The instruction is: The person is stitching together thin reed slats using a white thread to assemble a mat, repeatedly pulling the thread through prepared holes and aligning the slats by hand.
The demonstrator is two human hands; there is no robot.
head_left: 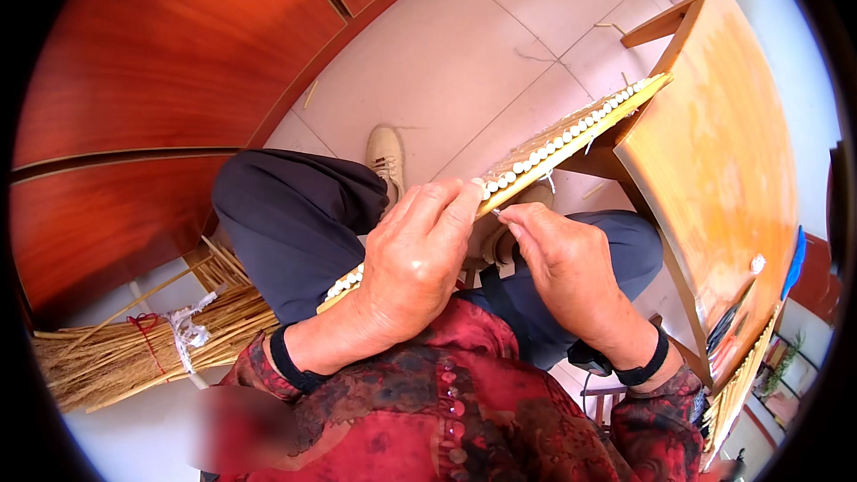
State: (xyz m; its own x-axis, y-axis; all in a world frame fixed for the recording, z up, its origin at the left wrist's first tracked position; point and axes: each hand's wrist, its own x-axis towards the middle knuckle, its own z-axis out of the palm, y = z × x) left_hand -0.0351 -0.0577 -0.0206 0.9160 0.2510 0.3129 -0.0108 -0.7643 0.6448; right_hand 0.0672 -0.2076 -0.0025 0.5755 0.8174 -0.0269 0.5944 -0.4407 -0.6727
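Note:
A flat panel of bundled plant stalks (571, 136) lies aslant across my lap, with a row of pale round cut ends along its edge and a yellow strip beside them. Around its near part, my left hand (413, 254) is closed, thumb and fingers over the edge. My right hand (564, 257) is pinched just below the strip, close to the left fingertips. A tiny shiny tip shows at its fingers, too small to name. Short white thread ends hang from the strip. My left hand and forearm hide the panel's middle; more cut ends show beyond the wrist.
On the right stands a wooden table (728, 143), its edge near the panel's far end; small tools (730, 326) lie on it. A tied bundle of dry stalks (152, 348) rests at left. Red-brown cabinets (161, 62) stand behind. Stalk scraps (311, 94) litter the tiled floor (428, 71).

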